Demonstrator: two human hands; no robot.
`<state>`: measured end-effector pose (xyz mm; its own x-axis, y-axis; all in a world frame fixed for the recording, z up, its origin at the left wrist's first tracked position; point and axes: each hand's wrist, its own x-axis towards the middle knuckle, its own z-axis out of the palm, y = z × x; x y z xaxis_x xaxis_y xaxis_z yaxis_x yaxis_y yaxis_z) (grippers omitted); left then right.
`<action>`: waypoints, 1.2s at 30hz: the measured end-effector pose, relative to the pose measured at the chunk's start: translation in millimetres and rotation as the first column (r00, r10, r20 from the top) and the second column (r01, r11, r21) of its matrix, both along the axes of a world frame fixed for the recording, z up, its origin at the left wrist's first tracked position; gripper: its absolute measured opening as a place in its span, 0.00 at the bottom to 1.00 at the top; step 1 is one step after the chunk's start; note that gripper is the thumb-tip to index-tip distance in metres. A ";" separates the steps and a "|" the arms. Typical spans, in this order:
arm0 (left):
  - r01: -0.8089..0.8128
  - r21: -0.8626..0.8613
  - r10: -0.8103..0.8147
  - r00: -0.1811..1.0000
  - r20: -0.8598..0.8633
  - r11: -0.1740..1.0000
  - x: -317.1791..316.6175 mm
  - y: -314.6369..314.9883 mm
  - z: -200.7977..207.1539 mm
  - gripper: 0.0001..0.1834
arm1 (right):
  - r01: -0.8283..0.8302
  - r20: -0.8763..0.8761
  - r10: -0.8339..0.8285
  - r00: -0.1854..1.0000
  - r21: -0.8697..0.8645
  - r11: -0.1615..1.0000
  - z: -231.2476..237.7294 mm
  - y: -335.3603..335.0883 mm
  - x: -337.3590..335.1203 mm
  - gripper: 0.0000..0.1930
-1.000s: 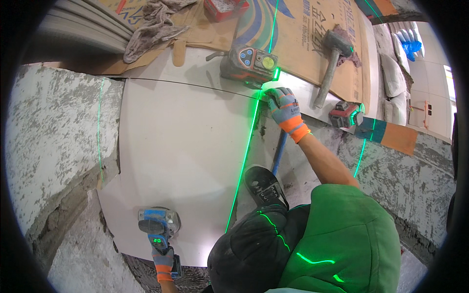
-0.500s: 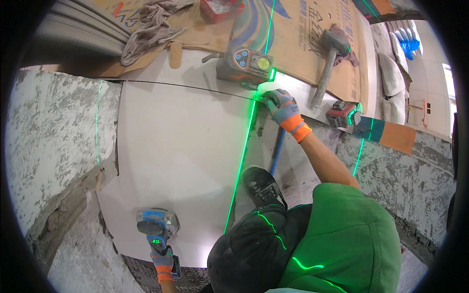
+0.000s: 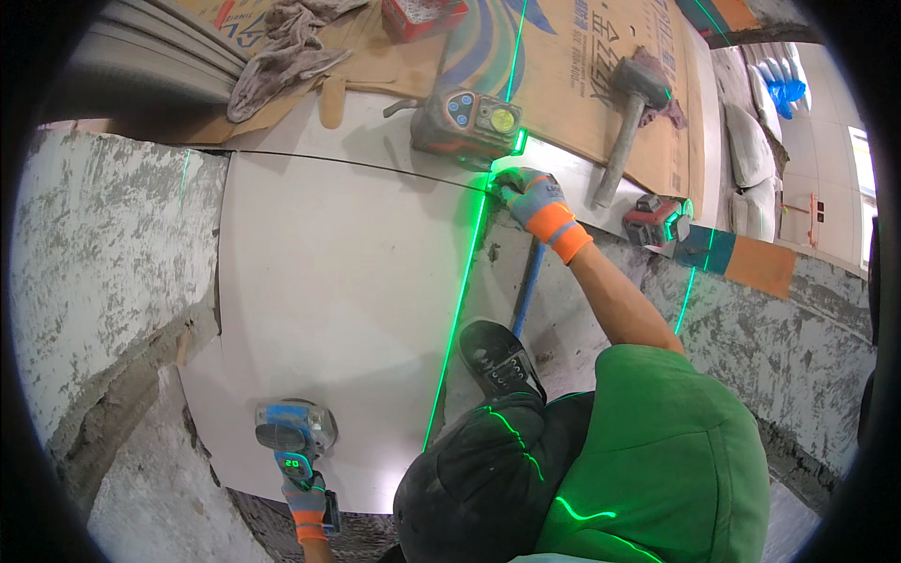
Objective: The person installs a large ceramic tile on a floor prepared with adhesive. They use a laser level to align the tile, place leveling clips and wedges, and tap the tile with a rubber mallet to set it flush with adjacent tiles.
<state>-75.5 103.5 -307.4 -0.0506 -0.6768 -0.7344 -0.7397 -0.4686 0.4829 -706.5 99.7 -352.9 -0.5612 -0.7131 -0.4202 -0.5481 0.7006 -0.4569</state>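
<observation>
A large pale floor tile (image 3: 338, 281) lies before me, with a green laser line along its right edge. At the tile's near left, my left hand (image 3: 304, 490), in a grey and orange glove, is closed round the handle of a blue and grey battery-powered tile vibrator (image 3: 297, 427). The vibrator's round base rests on the tile and its small display is lit. My right hand (image 3: 531, 195), gloved alike, is at the tile's far right corner, fingers curled together; what they grip there is hidden. Just beyond it a laser level (image 3: 467, 127) stands on the neighbouring tile.
A rubber mallet (image 3: 631, 127) lies on cardboard (image 3: 554, 66) at the back right, near a second red and black device (image 3: 653, 220). Rags (image 3: 291, 66) and a red box (image 3: 422, 17) lie farther back. A blue bar (image 3: 529, 291) runs beside my shoe (image 3: 497, 357).
My right hand has shifted slightly at the tile's corner and its fingers have curled more. My left hand stays on the vibrator. The whole view has shifted slightly.
</observation>
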 end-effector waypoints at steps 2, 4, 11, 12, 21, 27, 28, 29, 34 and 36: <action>-0.048 0.001 0.048 0.998 -0.051 0.999 -1.1 0.3 0.3 0.25 | -0.023 -0.069 0.021 0.997 -0.028 0.999 -0.2 0.9 -4.8 0.13; -0.044 0.004 0.044 0.999 -0.023 0.999 -2.2 0.1 0.1 0.25 | -0.017 -0.127 0.013 0.992 -0.031 0.999 -1.3 2.6 -11.9 0.13; 0.024 -0.002 -0.024 0.998 0.065 1.000 -3.9 -1.8 3.0 0.26 | 0.156 -0.073 -0.166 0.984 -0.119 0.980 -5.3 12.4 -28.6 0.19; 0.028 -0.019 -0.027 0.999 0.041 0.999 -4.2 -1.1 3.8 0.26 | 0.189 -0.056 -0.199 0.978 -0.147 0.971 -5.2 14.1 -28.0 0.18; -0.118 0.059 0.115 0.992 0.052 0.991 -2.9 -0.6 1.3 0.24 | 0.282 -0.048 -0.278 0.959 0.153 0.947 -5.2 6.4 -22.5 0.19; -0.093 0.060 0.091 0.995 0.035 0.994 -2.7 -3.6 0.6 0.24 | 0.379 0.182 -0.414 0.892 0.202 0.903 -5.9 5.2 -9.8 0.23; -0.135 0.062 0.135 0.991 0.002 0.989 -2.1 -3.2 0.3 0.25 | 0.410 0.207 -0.451 0.868 0.210 0.887 -6.2 5.3 -5.9 0.23; -0.084 0.057 0.081 0.995 0.051 0.995 -0.9 -2.6 0.0 0.25 | 0.440 0.234 -0.485 0.843 0.219 0.871 -6.3 4.6 -2.9 0.23; 0.022 -0.081 -0.022 1.000 0.000 0.996 7.3 3.7 -5.5 0.23 | 0.456 0.273 -0.493 0.826 0.192 0.869 -4.5 -1.1 4.6 0.20; -0.034 -0.083 0.031 0.999 -0.034 0.996 9.6 6.0 -8.5 0.24 | 0.453 0.239 -0.493 0.836 0.205 0.868 -3.0 -2.3 6.4 0.18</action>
